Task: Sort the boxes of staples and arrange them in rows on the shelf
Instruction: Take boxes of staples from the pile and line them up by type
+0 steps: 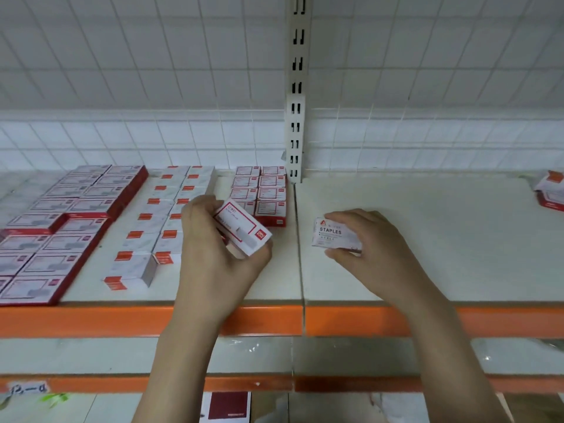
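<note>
Red-top rows (61, 224): at nine o'clock, two rows of larger boxes laid on the shelf (427, 239), reaching the front edge; this kind looks sorted
White rows (161, 221): next right, two rows with orange labels, also set
Small red rows (262, 193): at eleven o'clock by the upright (295, 117), two short rows, room left in front
Left hand (213, 248): fingers curled round a red-bordered box (241, 230), held tilted just before those short rows
Right hand (372, 248): pinches a white STAPLES box (332, 233) over the bare right panel; no row begun there
Loose boxes (551, 190): at three o'clock, a blurred heap, probably unsorted
</note>
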`<state>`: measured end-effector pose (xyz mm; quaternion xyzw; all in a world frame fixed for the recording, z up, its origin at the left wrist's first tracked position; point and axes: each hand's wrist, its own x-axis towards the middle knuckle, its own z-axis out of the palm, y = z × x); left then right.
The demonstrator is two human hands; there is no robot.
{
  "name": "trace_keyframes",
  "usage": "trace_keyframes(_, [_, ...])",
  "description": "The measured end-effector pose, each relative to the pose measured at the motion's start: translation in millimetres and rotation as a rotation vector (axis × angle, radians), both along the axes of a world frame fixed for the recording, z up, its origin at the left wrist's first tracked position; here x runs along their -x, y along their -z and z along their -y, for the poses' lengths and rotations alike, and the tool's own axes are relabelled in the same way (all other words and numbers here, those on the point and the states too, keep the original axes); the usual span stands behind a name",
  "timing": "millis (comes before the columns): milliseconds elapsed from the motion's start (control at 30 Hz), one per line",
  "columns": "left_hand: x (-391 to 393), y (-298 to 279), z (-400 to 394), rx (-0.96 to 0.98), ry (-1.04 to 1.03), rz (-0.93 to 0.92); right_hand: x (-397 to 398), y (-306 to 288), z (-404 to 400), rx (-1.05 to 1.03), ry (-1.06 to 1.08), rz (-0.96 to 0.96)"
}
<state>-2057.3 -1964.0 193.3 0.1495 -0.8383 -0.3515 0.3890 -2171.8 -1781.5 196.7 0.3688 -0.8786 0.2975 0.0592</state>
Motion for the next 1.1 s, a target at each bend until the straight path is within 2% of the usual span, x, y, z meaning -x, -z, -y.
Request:
trace_keyframes(100, [-8.8, -5.6, 34.0, -0.011, 0.004, 0.021, -11.4, -1.1, 30.9, 0.002, 0.027, -0.011])
trace_keyframes(233, [-26.9, -8.2, 89.8, 0.152, 0.050, 0.027, -35.0, -3.6, 81.9, -0.024, 0.038, -0.017])
trace_keyframes(467, [-65.8, -13.2, 158.9, 0.222, -0.009, 0.158, -77.3, -2.0, 150.4, -0.018, 0.031, -0.015])
trace_keyframes(600, [-79.6, -13.5, 174.1, 0.174, -0.035, 0.210, -90.6, -0.8, 172.6, -0.041, 0.018, -0.023])
trace_keyframes(867, [-82.2, 4.0, 182.8, 0.063, 0.127, 0.190, -94.5, -3.6, 180.7, -0.071, -0.019, -0.016])
trace_keyframes(1100, [-82.3, 9.7, 175.5, 0.161, 0.063, 0.144, -87.3, 1.7, 173.2, -0.068, -0.035, -0.008])
